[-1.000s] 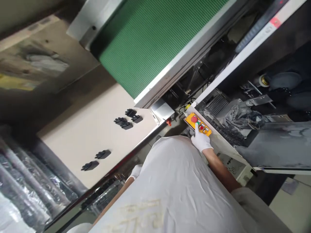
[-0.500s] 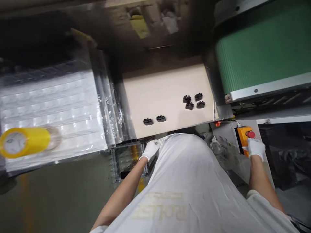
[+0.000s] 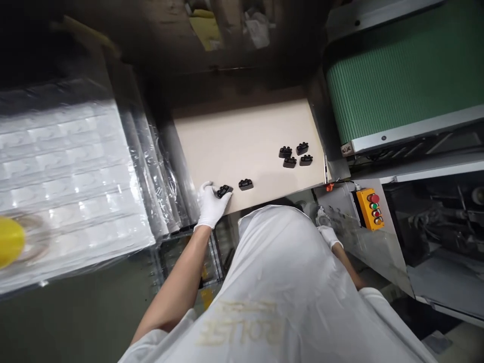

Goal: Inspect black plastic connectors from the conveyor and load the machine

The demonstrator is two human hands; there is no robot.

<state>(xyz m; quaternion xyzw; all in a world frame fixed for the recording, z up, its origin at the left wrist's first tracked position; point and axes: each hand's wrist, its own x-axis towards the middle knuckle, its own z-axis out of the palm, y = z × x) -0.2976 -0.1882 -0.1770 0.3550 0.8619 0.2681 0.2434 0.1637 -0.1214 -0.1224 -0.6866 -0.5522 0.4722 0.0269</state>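
Note:
My left hand [image 3: 212,205], in a white glove, is at the near left corner of the pale board. Its thumb and fingers close around a small black block-like part [image 3: 224,191] with rounded bumps on top, now slightly turned. A second black part [image 3: 245,184] lies just to the right, apart from the hand. Farther right sits a loose cluster of several similar parts [image 3: 289,162]. My right hand [image 3: 329,236], also gloved, is low beside my white clothing, below the board's right end; its fingers are partly hidden.
Clear plastic trays [image 3: 75,171] are stacked at left, with a yellow tape roll [image 3: 10,242] on top. A green conveyor belt [image 3: 408,75] is at upper right. Below it is a yellow control box [image 3: 370,209] with red and green buttons. A dark panel stands behind the pale board [image 3: 234,141].
My left hand has moved from beside my clothing up onto the board and taken hold of the leftmost black part. My right hand has left the control box and moved left toward my body.

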